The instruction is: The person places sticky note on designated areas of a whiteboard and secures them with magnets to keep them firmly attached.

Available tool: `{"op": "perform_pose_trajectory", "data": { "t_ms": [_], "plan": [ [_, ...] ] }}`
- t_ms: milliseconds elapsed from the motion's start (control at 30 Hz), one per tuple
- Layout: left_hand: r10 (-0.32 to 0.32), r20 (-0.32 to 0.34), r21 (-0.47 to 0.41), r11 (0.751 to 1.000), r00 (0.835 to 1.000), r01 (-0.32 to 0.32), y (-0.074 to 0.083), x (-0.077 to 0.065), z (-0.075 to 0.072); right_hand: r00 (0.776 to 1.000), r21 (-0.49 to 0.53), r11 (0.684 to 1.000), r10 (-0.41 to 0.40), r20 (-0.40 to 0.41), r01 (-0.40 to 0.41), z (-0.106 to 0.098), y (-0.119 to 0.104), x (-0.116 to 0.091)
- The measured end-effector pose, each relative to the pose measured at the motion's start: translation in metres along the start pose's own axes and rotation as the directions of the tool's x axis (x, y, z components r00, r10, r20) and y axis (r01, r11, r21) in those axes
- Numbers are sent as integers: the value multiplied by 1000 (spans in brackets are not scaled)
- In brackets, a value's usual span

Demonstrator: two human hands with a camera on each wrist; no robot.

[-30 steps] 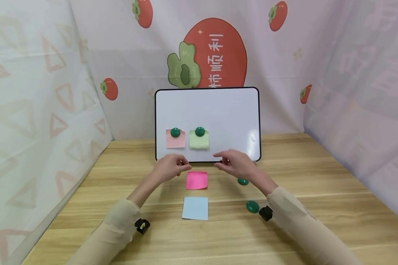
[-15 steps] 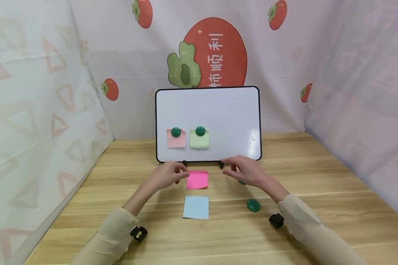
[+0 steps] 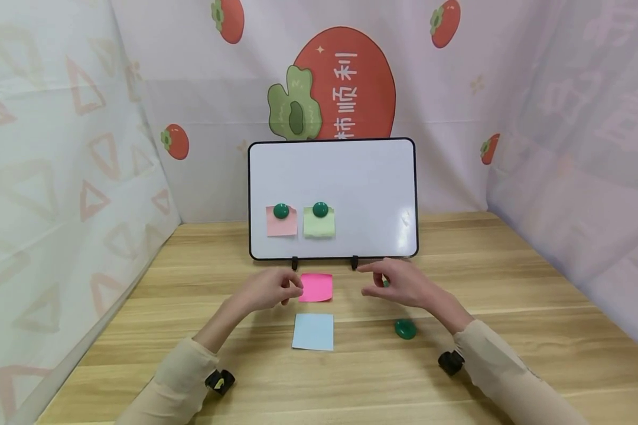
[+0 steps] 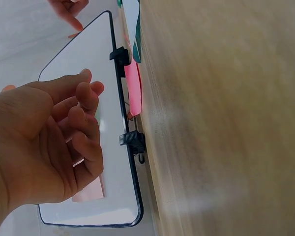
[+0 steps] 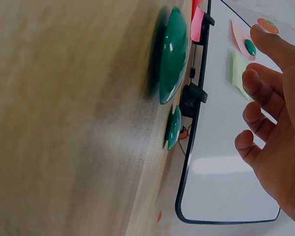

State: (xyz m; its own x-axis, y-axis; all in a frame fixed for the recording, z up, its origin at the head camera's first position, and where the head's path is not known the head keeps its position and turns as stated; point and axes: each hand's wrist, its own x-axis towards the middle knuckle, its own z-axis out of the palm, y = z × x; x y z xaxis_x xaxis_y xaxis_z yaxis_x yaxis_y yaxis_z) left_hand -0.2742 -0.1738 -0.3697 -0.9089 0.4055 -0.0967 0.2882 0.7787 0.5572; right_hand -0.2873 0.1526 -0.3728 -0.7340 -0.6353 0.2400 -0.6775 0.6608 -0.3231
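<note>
My left hand [image 3: 270, 288] hovers at the left edge of a bright pink sticky note [image 3: 316, 287] lying on the table. Its fingers are loosely bent, and the left wrist view shows nothing in them. To the right of that note, my right hand [image 3: 401, 282] hangs in the air with fingers relaxed and nothing held. It partly covers one green round magnet [image 5: 174, 127] on the table; a second green magnet [image 3: 406, 329] lies nearer to me. A light blue sticky note [image 3: 313, 332] lies in front of the pink one.
A whiteboard [image 3: 372, 183] stands upright on black clips [image 3: 354, 262] at the back. On its lower left, green magnets hold a pale pink note [image 3: 282, 227] and a pale green note [image 3: 319, 227]. Printed cloth [image 3: 202, 88] walls the wooden table [image 3: 276, 383].
Both hands have drawn back from the whiteboard's lower edge toward me, the right one also moving rightward. The black clips have come into sight. Notes and magnets stay where they were.
</note>
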Motion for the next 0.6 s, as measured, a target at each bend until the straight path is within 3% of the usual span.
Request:
{"op": "perform_pose_trajectory", "data": {
  "t_ms": [167, 400, 600],
  "plan": [
    [-10, 44, 6, 1000, 999, 10, 1, -4, 1, 999, 6, 1000, 12, 36, -13, -3, 0, -7],
    [-26, 139, 90, 996, 990, 13, 3, -10, 1, 999, 31, 999, 7, 50, -9, -4, 3, -16],
    [14, 203, 118, 992, 979, -39, 1, -11, 2, 995, 69, 997, 16, 101, -23, -5, 5, -21]
  ]
}}
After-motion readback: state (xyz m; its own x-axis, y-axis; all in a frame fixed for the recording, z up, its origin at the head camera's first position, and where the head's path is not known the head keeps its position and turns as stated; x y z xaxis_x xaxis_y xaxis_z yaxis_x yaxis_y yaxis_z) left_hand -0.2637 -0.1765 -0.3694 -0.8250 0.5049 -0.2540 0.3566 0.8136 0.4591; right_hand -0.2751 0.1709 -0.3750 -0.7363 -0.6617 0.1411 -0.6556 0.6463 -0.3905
